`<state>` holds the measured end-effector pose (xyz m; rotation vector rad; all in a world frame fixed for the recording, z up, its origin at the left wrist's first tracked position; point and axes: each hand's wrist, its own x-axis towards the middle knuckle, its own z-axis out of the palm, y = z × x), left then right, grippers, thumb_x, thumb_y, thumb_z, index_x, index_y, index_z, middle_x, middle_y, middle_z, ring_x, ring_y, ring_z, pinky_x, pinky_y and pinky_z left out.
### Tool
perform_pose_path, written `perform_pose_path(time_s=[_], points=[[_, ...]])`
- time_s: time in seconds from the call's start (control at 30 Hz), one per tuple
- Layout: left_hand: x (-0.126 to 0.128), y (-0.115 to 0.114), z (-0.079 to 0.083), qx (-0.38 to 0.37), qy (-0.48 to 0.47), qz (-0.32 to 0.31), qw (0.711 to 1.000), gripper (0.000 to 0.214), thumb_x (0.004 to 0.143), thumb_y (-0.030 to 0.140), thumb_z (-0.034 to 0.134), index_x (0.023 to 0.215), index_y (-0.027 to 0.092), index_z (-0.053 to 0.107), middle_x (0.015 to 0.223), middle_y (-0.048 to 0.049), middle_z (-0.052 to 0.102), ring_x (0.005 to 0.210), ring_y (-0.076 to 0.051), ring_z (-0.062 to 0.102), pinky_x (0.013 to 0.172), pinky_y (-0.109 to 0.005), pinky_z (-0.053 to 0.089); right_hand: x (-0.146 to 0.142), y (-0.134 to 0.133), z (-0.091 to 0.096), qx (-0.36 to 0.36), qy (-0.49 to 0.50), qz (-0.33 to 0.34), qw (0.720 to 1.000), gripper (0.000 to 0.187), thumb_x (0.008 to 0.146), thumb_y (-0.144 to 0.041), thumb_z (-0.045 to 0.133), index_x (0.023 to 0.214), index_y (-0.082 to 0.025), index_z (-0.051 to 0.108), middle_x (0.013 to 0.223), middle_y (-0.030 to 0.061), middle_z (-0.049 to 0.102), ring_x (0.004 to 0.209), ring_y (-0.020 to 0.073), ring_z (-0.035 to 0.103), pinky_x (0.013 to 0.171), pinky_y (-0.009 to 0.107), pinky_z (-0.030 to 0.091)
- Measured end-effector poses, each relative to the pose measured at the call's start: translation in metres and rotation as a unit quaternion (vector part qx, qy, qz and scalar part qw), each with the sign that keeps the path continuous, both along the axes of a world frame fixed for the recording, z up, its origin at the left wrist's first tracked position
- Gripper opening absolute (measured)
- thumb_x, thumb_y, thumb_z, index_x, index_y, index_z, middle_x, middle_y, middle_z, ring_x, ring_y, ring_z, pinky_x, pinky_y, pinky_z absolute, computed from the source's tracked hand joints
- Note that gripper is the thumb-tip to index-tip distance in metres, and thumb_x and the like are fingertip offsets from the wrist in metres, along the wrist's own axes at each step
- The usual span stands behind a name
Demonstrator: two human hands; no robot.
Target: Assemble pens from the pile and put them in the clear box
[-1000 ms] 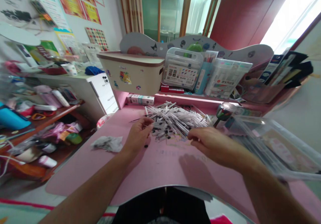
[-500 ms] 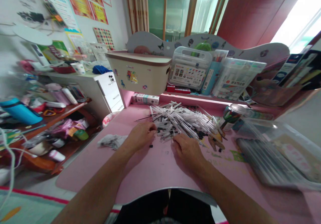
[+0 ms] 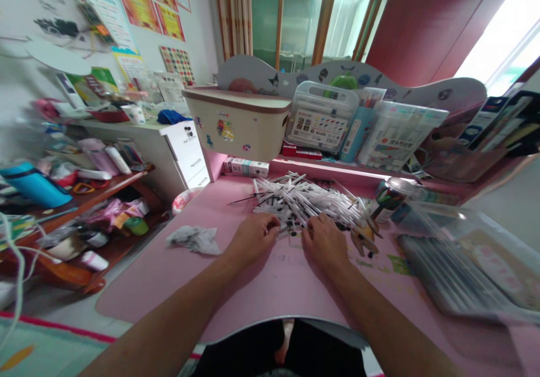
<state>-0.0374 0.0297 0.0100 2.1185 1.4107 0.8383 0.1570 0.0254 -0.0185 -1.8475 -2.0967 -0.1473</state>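
A heap of thin white pen tubes (image 3: 295,194), mixed with small black pieces, lies on the pink desk (image 3: 261,287). My left hand (image 3: 255,236) rests at its near left edge, fingers curled and thumb close to the forefinger beside a short tube. Whatever it pinches is too small to make out. At the front of the heap, my right hand (image 3: 328,241) has its fingers bent inward, with the thumb side facing my left hand; the fingertips' contents are hidden. Between the hands, a few short tubes and black bits lie on the desk.
Left of my hands is a crumpled white tissue (image 3: 194,239). Pliers with yellowish handles (image 3: 365,236) and a can (image 3: 392,192) stand right of the heap. Farther right is a clear plastic box (image 3: 464,270) of dark rods. A beige bin (image 3: 240,126) overhangs the back.
Both hands have shifted right along the heap's near edge. A small black piece that lay beside my left hand is out of sight, where that hand now rests.
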Motion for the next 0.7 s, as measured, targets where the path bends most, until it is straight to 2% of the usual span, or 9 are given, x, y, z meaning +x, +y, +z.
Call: perform_pose_path(time_s=[0.1, 0.2, 0.33, 0.43, 0.53, 0.6, 0.7], points=[[0.004, -0.003, -0.002, -0.006, -0.02, 0.0, 1.0, 0.016, 0.079, 0.014, 0.056, 0.082, 0.018, 0.072, 0.079, -0.0066, 0.073, 0.07, -0.021, 0.062, 0.068, -0.031, 0.041, -0.003, 0.002, 0.0, 0.01, 0.001, 0.007, 1.0, 0.01, 0.089, -0.027, 0.059, 0.09, -0.019, 0.064, 0.096, 0.0096, 0.064, 0.092, 0.0256, 0.06, 0.072, 0.034, 0.043], [0.005, -0.004, -0.002, -0.009, -0.057, -0.006, 0.998, 0.014, 0.079, 0.016, 0.058, 0.082, 0.019, 0.072, 0.077, -0.0058, 0.072, 0.07, -0.021, 0.061, 0.068, -0.031, 0.041, -0.002, 0.005, -0.001, 0.035, 0.011, 0.018, 0.999, 0.01, 0.088, -0.023, 0.055, 0.083, -0.019, 0.063, 0.089, 0.0083, 0.066, 0.086, 0.0227, 0.06, 0.07, 0.032, 0.042], [0.005, -0.003, -0.002, -0.083, -0.169, -0.047, 0.981, 0.013, 0.082, 0.025, 0.06, 0.08, 0.019, 0.071, 0.075, -0.0036, 0.069, 0.07, -0.019, 0.06, 0.066, -0.029, 0.043, 0.005, 0.003, 0.003, 0.144, 0.085, 0.033, 0.985, 0.013, 0.083, -0.019, 0.052, 0.071, -0.02, 0.055, 0.073, 0.004, 0.061, 0.07, 0.0174, 0.055, 0.065, 0.029, 0.038], [0.006, -0.002, -0.004, -0.164, -0.278, -0.052, 0.945, 0.017, 0.082, 0.032, 0.063, 0.082, 0.017, 0.07, 0.069, -0.0003, 0.063, 0.06, -0.013, 0.054, 0.057, -0.024, 0.04, 0.009, -0.003, 0.009, 0.2, 0.159, 0.074, 0.964, 0.018, 0.085, -0.02, 0.048, 0.067, -0.021, 0.047, 0.066, 0.0007, 0.053, 0.064, 0.0152, 0.05, 0.062, 0.028, 0.036], [0.008, -0.002, -0.005, -0.247, -0.377, -0.051, 0.891, 0.03, 0.077, 0.037, 0.071, 0.099, 0.016, 0.069, 0.065, 0.0037, 0.058, 0.048, -0.007, 0.04, 0.046, -0.02, 0.029, 0.007, -0.011, 0.013, 0.19, 0.212, 0.154, 0.946, 0.021, 0.091, -0.021, 0.046, 0.07, -0.021, 0.048, 0.068, 0.0004, 0.05, 0.065, 0.0148, 0.049, 0.062, 0.027, 0.037], [0.009, -0.003, -0.003, -0.277, -0.442, -0.057, 0.851, 0.04, 0.073, 0.04, 0.077, 0.104, 0.017, 0.066, 0.069, 0.0035, 0.059, 0.047, -0.006, 0.04, 0.045, -0.019, 0.029, 0.004, -0.014, 0.014, 0.171, 0.223, 0.217, 0.935, 0.021, 0.093, -0.021, 0.045, 0.073, -0.02, 0.051, 0.069, 0.0013, 0.052, 0.068, 0.0154, 0.05, 0.064, 0.028, 0.038], [0.009, -0.002, 0.001, -0.276, -0.528, -0.033, 0.802, 0.037, 0.07, 0.043, 0.08, 0.089, 0.015, 0.065, 0.075, 0.0005, 0.061, 0.056, -0.007, 0.049, 0.049, -0.019, 0.039, -0.001, -0.015, 0.012, 0.146, 0.219, 0.285, 0.922, 0.016, 0.092, -0.023, 0.047, 0.081, -0.019, 0.057, 0.074, 0.0031, 0.055, 0.073, 0.0171, 0.052, 0.067, 0.029, 0.041]])
